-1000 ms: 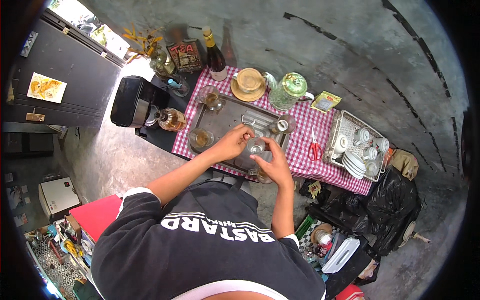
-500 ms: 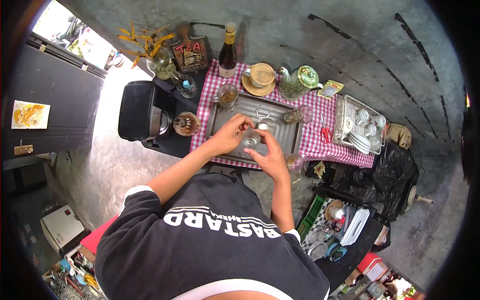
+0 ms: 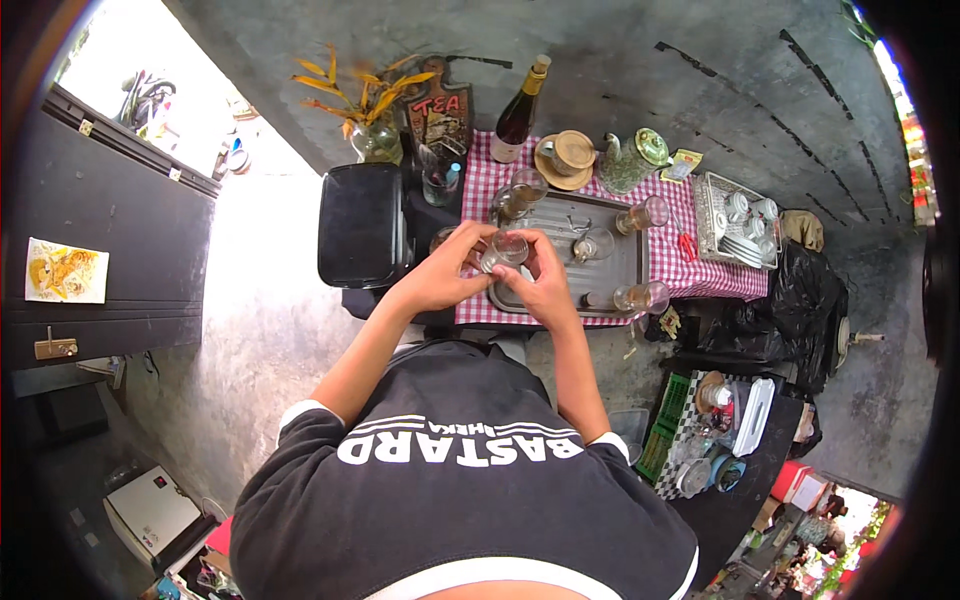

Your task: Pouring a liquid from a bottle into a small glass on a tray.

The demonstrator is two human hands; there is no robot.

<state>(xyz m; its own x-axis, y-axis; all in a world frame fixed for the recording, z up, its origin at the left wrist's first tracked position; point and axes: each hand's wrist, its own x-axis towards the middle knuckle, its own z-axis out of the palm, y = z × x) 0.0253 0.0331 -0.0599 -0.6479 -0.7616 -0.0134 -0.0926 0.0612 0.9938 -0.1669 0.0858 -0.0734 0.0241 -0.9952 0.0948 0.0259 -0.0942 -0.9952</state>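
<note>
Between my two hands is a small clear drinking glass [image 3: 508,249], held over the left edge of the metal tray [image 3: 632,274]. My left hand [image 3: 452,272] curls its fingers around the left side of the glass. On the other side, my right hand [image 3: 543,284] grips it with thumb and fingers. Beyond them a glass mug with brown liquid [image 3: 520,198] stands at the tray's far left corner. Another clear glass [image 3: 594,246] is on the tray. Toward the right are two more glasses, one far [image 3: 643,214] and one near [image 3: 640,297].
A checkered cloth [image 3: 674,283] lies under the tray. Behind are a dark bottle [image 3: 519,118], a cup on a saucer [image 3: 573,153] and a green teapot [image 3: 632,166]. Red scissors [image 3: 687,246] and a dish rack [image 3: 742,258] lie right; a black appliance [image 3: 360,225] stands left.
My view has shifted, so the table appears farther right. Both hands, still holding the glass, have moved left relative to the tray, from over its middle to its left edge.
</note>
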